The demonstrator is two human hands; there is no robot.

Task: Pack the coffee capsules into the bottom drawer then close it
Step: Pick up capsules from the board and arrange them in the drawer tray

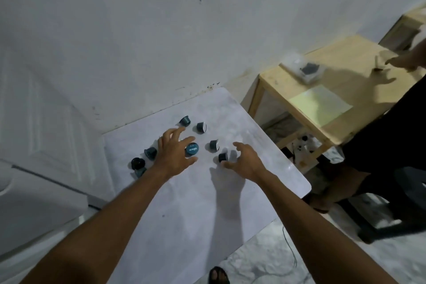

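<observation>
Packing looks barely begun: the coffee capsules (pixel 202 127) all lie scattered on the far half of the white surface (pixel 184 203), the left hand (pixel 173 154) and right hand (pixel 244 159) hover open-fingered over them, and no drawer is in view.

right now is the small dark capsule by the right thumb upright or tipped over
Tipped over. The small dark capsule lies on its side on the white table, its pale flat end facing sideways beside the open right hand.
</observation>
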